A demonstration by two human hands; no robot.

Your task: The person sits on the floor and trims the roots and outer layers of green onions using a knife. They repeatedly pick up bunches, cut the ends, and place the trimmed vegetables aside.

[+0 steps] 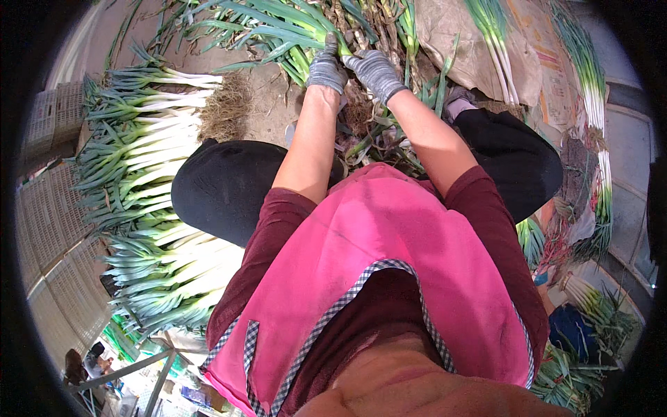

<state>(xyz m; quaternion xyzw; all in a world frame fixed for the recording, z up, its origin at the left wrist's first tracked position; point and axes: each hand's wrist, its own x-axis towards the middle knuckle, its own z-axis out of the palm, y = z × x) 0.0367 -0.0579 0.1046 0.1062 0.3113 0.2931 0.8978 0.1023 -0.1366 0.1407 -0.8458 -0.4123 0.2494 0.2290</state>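
My left hand point(328, 68), in a grey knitted glove, grips a leek point(336, 39) by its green upper stalk. The gloved fingers of my right hand point(376, 74) close on the same stalk, just to the right. Broad green leaves fan out to the upper left from my left hand. How the stalk runs below my hands is partly hidden by them. Brown roots point(358, 112) show beneath, between my forearms. Dry stripped leaves point(388, 140) lie on the ground between my knees.
A long row of cleaned leeks point(167, 146) with roots lies along my left side. More untrimmed leeks point(365, 15) are heaped ahead. Trimmed leeks point(495, 47) lie on brown sacking point(443, 31) ahead right. Plastic crates point(52, 198) line the far left; people point(96, 362) are behind.
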